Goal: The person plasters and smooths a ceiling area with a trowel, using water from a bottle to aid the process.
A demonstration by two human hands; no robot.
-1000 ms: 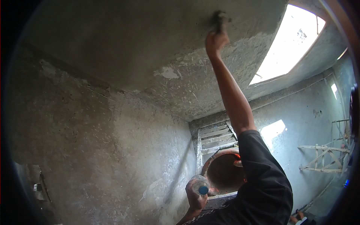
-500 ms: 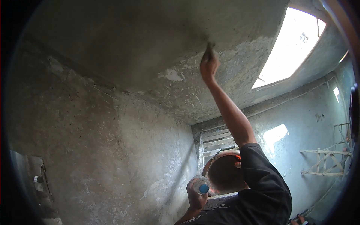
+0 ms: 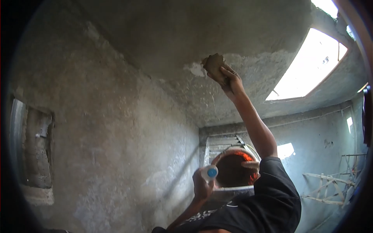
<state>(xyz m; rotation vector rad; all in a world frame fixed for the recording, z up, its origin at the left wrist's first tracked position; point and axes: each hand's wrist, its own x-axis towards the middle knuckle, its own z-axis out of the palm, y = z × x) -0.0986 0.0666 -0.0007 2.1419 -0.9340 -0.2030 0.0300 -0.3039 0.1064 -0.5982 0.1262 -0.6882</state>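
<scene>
My right hand (image 3: 232, 79) is raised to the ceiling (image 3: 155, 42), fingers wrapped round a flat, ragged-edged, grey-brown pad (image 3: 216, 68). That pad overlaps the border between smooth dark plaster and a rougher, paler patch. Lower down, my left hand (image 3: 202, 185) grips a plastic bottle (image 3: 209, 175), its blue cap turned toward me. Close beside the bottle is an orange bucket (image 3: 245, 156) with dark grey material inside. A pale, rounded handle-like piece (image 3: 250, 164) crosses its right rim.
A rough plastered wall (image 3: 101, 147) runs along the left, with a recess (image 3: 37, 136) in it. Bright light comes through a ceiling opening (image 3: 307, 66) at upper right. Behind the bucket are wooden slats (image 3: 221, 143); a wooden trestle (image 3: 326, 188) stands far right.
My right hand has turned, so the pad's broad face now shows instead of its edge. The hand sits lower and further right in view; the camera has shifted. My left hand still holds the bottle.
</scene>
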